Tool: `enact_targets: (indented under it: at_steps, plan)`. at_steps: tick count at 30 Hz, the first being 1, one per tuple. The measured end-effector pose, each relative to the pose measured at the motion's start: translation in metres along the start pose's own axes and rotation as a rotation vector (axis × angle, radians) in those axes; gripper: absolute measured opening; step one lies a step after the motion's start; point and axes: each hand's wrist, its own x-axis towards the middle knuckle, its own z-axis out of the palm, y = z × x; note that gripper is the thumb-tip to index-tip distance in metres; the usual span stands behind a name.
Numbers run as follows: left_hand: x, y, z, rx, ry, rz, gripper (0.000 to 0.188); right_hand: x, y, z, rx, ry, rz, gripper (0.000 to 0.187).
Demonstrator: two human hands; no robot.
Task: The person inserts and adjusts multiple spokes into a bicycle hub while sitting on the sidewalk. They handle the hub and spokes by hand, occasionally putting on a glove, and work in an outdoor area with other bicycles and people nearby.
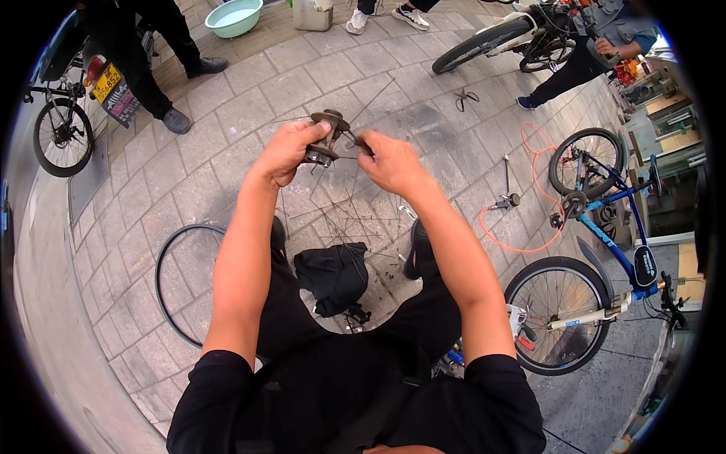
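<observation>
My left hand (286,153) is closed round a dark, worn bicycle wheel hub (327,140), its thumb pressed on the body between the flanges. Thin spokes stick out from the hub on several sides. Close on its right, my right hand (395,160) is closed, its fingers pinching a small dark piece against the hub's side. What that piece is, I cannot make out. Below the hands, loose thin spokes (349,225) lie spread over the paving. A crumpled black cloth (330,277) rests on the ground between my legs.
A thin black wheel ring (157,276) lies at my left. To the right are a tyre inflator (507,201), its orange hose (499,244) and a blue bicycle (622,261). Farther off are a green basin (234,29), a motorcycle (103,79), another bicycle (484,44) and several people standing.
</observation>
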Motion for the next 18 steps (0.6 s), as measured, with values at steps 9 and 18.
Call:
enact_targets:
  at_steps: [9,18]
  plan:
    - [-0.017,0.008,-0.009,0.233,0.067,0.281,0.029,-0.001,0.058,-0.028,-0.449,0.095,-0.025,0.027]
    - [0.005,-0.007,-0.001,0.053,0.298,0.445,0.024,-0.087,-0.045,-0.004,0.326,0.137,0.139,0.029]
